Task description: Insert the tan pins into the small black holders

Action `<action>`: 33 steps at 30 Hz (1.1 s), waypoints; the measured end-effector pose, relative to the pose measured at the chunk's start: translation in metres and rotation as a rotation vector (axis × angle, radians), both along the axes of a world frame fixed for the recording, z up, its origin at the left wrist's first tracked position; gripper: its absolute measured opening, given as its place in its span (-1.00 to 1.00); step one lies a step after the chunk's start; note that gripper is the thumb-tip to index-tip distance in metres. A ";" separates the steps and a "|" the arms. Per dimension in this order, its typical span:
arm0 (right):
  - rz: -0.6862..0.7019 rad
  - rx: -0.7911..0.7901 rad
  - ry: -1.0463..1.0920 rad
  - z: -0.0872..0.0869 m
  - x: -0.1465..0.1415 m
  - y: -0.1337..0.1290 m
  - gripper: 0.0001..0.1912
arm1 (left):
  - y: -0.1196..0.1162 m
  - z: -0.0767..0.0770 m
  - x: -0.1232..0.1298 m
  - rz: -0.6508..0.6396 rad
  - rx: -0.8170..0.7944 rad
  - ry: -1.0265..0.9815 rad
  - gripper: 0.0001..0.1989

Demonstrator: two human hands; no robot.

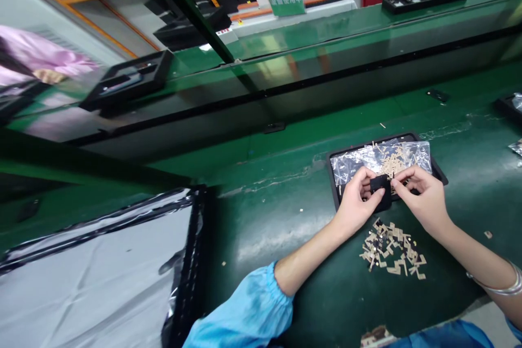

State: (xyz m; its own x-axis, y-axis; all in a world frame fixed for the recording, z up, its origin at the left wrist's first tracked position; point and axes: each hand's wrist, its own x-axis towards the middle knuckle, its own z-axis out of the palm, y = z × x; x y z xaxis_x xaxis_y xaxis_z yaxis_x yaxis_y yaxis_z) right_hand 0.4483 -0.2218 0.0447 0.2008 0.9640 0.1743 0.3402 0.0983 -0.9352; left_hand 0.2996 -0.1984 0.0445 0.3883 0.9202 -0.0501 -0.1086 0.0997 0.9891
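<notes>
My left hand (361, 198) is closed on a flat black piece (382, 204), thumb on its face, fingers curled behind it. At the piece's right edge, the thumb and forefinger of my right hand (420, 193) are pinched together; whatever sits between the tips is too small to make out. Behind both hands lies a shallow black tray (332, 166) with a clear plastic bag (345, 167) in it. Small beige strips (393, 162) are heaped on the bag. Nearer me, a loose pile of small beige and dark bits (391, 250) lies on the green table.
To the left is a large black-edged tray (196, 228) with a pale plastic-covered sheet (93, 277). A dark green post (191, 8) slants up near a raised shelf (342, 24), which holds black trays. Another person's hand (49, 76) shows at far left.
</notes>
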 end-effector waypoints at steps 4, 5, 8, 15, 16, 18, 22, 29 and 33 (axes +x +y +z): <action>0.018 -0.010 0.015 0.002 0.001 0.001 -0.91 | 0.000 0.002 -0.001 0.007 0.014 0.015 -0.76; 0.026 -0.017 0.027 0.002 0.001 0.001 -0.91 | 0.000 0.003 -0.001 0.006 0.020 0.013 -0.77; 0.049 -0.037 0.073 0.001 0.002 0.002 -0.90 | 0.000 0.003 -0.001 -0.001 0.038 0.012 -0.80; 0.056 -0.084 0.202 0.001 0.002 0.007 -0.88 | 0.000 0.000 -0.001 0.005 0.015 -0.002 -0.78; 0.051 -0.089 0.215 0.001 0.002 0.007 -0.87 | 0.001 0.000 -0.001 0.002 0.009 -0.006 -0.77; 0.043 -0.097 0.230 0.000 0.002 0.007 -0.87 | 0.001 0.000 0.000 -0.001 0.004 -0.016 -0.76; 0.043 -0.085 0.231 0.000 0.002 0.007 -0.88 | 0.000 0.000 0.000 -0.002 0.010 -0.033 -0.75; 0.058 -0.076 0.224 0.002 0.002 0.007 -0.89 | 0.000 0.001 0.000 -0.021 0.010 -0.024 -0.77; 0.055 -0.084 0.242 0.001 0.001 0.007 -0.90 | 0.001 0.001 0.000 -0.024 0.022 -0.009 -0.78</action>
State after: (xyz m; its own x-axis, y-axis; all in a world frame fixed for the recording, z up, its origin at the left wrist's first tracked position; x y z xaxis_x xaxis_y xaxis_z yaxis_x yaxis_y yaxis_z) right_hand 0.4494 -0.2145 0.0461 0.1741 0.9836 0.0466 0.1020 0.0291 -0.9944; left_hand 0.2993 -0.1975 0.0457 0.4102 0.9116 -0.0260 -0.1159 0.0804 0.9900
